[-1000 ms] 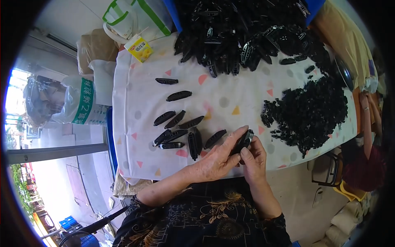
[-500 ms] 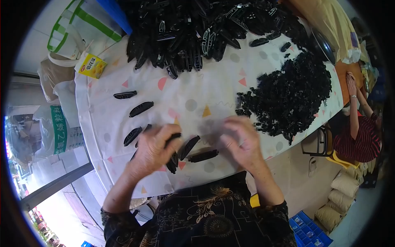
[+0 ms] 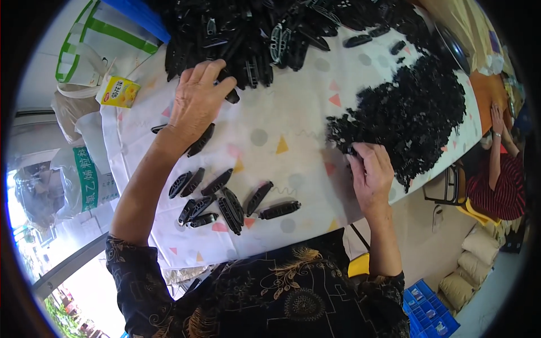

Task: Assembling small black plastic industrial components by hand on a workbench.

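My left hand [image 3: 194, 101] reaches to the near edge of a heap of long, curved black plastic parts [image 3: 251, 42]. Its fingers and thumb close about one black part [image 3: 230, 93], which is partly hidden by the hand. Over at the left edge of a heap of small black plastic pieces [image 3: 414, 110], my right hand [image 3: 373, 176] has its thumb and index finger pinched at a small dark piece, mostly covered by the fingertips. Between my arms lies a loose group of long black parts [image 3: 230, 209], with a separate one [image 3: 280, 210] at its right.
A patterned white cloth [image 3: 304, 191] covers the table. A yellow drink carton [image 3: 118, 92] and a green-edged white bag [image 3: 66, 62] stand at the left. Blue crates [image 3: 431, 315] and stacked sacks [image 3: 462, 284] are on the floor at right. Another person's arm [image 3: 496, 146] rests nearby.
My left hand has moved from the loose group up to the heap of long parts, leaving more parts visible below. My right hand has shifted right to the small pieces.
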A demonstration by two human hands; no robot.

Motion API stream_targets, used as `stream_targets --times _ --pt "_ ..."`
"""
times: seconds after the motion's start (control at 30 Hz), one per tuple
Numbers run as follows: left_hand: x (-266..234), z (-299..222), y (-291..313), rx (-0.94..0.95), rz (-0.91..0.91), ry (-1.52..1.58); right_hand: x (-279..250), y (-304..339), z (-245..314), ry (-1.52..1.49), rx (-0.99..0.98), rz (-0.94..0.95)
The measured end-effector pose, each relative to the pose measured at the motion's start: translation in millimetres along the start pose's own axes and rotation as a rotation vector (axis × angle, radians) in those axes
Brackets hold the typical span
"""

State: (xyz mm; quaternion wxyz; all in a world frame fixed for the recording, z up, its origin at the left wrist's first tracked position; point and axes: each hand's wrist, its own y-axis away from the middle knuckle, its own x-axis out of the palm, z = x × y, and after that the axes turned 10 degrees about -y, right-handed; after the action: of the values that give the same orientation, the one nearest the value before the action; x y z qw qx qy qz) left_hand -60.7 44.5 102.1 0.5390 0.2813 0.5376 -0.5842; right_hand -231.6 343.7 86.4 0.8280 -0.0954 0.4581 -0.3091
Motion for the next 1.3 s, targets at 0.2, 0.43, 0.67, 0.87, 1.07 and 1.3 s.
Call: stream_targets --times 0.2,0.43,0.67,0.87,1.07,1.3 --pt "-31 -57 4 -0.365 0.046 0.528 -2 16 4 -0.403 0.260 -0.186" --pt "-68 -161 18 -0.890 0.585 1.650 -4 48 17 -0.572 0.239 -0.267" --pt "-89 -203 29 -0.768 0.575 2.124 -3 78 23 -1.012 0.368 -0.283" --pt "-95 -221 30 -0.678 0.603 2.159 -16 93 26 -0.950 0.297 -0.296" --pt "-103 -235 24 -0.665 0.603 2.088 -28 102 23 -0.313 -0.102 -0.412" --pt "-105 -240 24 -0.673 0.584 2.039 -25 114 21 -0.231 -0.213 -0.458"
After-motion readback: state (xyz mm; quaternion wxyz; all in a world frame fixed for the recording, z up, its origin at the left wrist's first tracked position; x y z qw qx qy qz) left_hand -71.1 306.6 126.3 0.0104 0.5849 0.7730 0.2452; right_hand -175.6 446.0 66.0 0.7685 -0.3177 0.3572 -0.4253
